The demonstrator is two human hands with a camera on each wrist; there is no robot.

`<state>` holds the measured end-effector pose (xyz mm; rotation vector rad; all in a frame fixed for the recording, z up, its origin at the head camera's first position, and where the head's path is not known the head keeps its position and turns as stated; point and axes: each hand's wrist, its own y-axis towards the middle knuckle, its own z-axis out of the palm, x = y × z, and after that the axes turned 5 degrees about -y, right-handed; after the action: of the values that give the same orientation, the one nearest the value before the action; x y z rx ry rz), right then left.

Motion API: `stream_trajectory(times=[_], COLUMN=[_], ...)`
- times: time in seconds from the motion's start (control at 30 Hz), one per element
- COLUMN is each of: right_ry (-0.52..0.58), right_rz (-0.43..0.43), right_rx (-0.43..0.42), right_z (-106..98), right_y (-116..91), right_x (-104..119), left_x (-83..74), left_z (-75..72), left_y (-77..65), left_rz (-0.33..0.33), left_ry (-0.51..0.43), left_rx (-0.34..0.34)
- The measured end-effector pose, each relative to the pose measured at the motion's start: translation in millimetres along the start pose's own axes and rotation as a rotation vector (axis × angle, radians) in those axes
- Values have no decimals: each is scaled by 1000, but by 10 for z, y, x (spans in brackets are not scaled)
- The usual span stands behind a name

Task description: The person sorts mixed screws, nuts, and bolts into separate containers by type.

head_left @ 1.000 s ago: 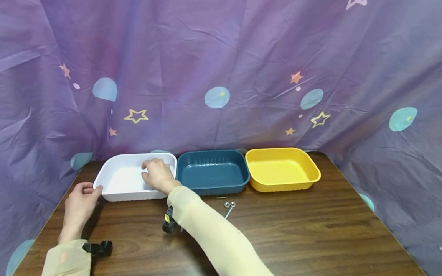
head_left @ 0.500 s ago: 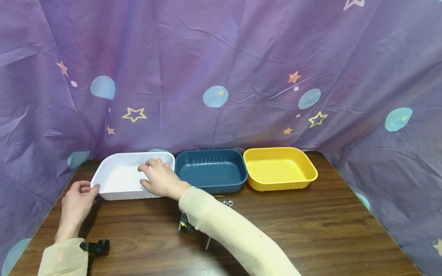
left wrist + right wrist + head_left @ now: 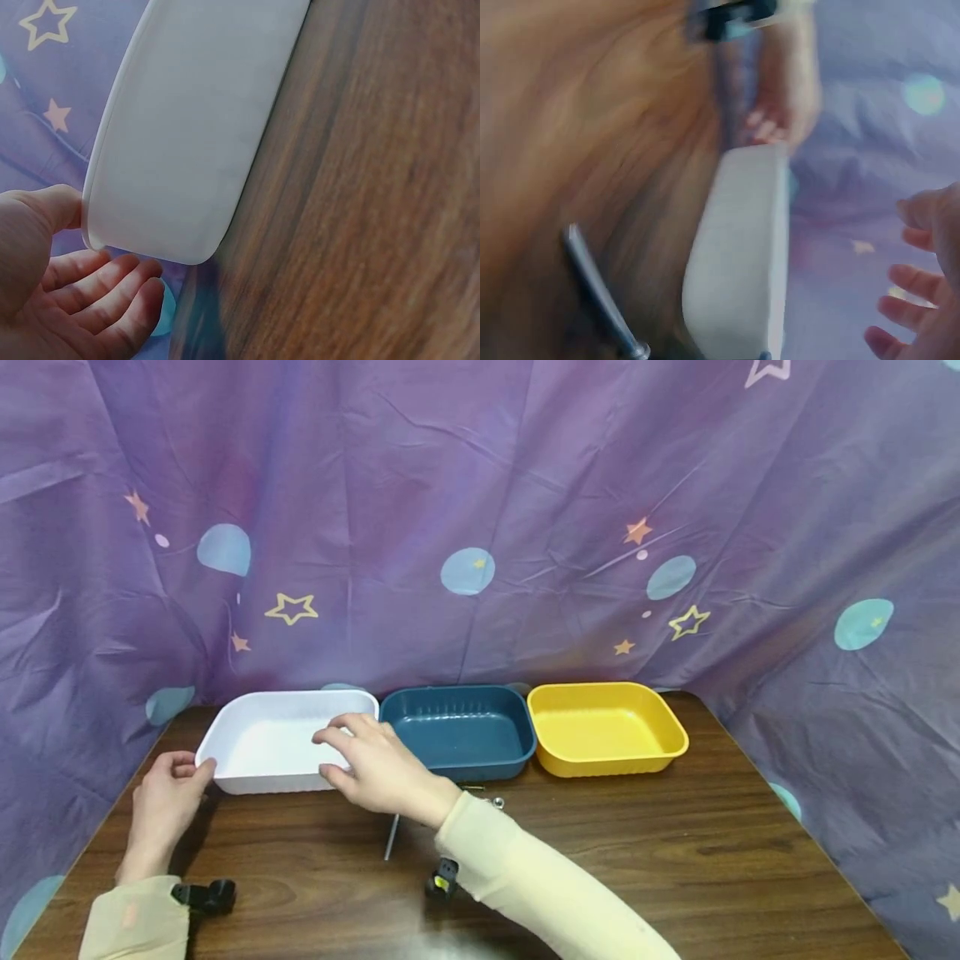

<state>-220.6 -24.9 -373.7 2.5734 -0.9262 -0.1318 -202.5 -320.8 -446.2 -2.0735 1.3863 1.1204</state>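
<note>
My left hand (image 3: pixel 167 806) holds the near left corner of a white plastic tray (image 3: pixel 270 783). In the left wrist view the thumb presses the rim and the other fingers curl in by the corner. Over the white tray's right front part hovers my right hand (image 3: pixel 386 772), fingers loosely bent and nothing between them. A metal bolt (image 3: pixel 392 838) lies on the table below that hand; the right wrist view shows its shank (image 3: pixel 600 289) close up. Beyond the right wrist lie a shiny nut (image 3: pixel 498 802) and a thin brass-coloured piece (image 3: pixel 472 787), partly hidden by the arm.
A dark blue tray (image 3: pixel 457 772) stands against the white one, with a yellow tray (image 3: pixel 611 767) to its right. All line the back of the brown wooden table (image 3: pixel 675 860). Behind them hangs a purple curtain (image 3: pixel 420 485) with stars.
My right hand has risen out of the white tray and drawn back towards the right, its arm now covering some of the small metal parts. The left hand stays at the corner.
</note>
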Motion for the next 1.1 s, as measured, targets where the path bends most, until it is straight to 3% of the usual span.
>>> stream_trajectory(times=[0.4, 0.6, 0.77, 0.97, 1.1], right_ry=[283, 342, 386, 398, 381], right_rz=[199, 294, 433, 602, 650], right_rx=[-253, -299, -319, -339, -346], right_z=[-177, -187, -156, -118, -24], right_y=[-761, -1080, -1326, -1511, -1596], right_x=[-329, -482, -630, -784, -868], left_x=[-1, 8, -2, -10, 5], left_z=[7, 39, 59, 31, 6], left_y=[8, -1, 9, 33, 45], left_rz=[4, 2, 13, 14, 4], left_ry=[13, 7, 2, 12, 29], left_rx=[-6, -3, -7, -8, -3])
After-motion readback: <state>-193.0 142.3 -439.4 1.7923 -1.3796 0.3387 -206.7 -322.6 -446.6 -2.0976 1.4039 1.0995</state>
